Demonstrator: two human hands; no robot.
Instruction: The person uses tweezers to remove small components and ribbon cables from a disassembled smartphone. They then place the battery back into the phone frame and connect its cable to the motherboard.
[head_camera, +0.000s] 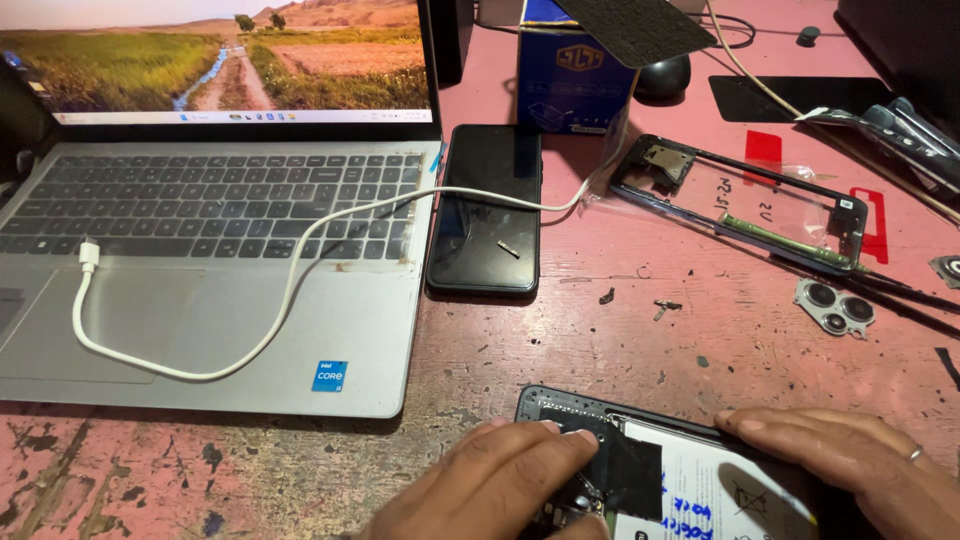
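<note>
Nearest, both hands rest on an opened black phone with exposed white battery (690, 480) at the table's near edge: left hand (500, 480) presses fingertips on its black inner cover, right hand (850, 460) lies flat, steadying. Its back is off; a stripped black phone frame (740, 200) and grey camera-lens plate (835, 308) lie apart, so reassembly seems undone.

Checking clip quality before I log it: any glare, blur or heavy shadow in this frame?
Head view: sharp overall; glare streaks on the black phone screen; laptop display bright but readable; soft shadows under the left hand and right hand on the opened phone; top right corner dark.
</note>
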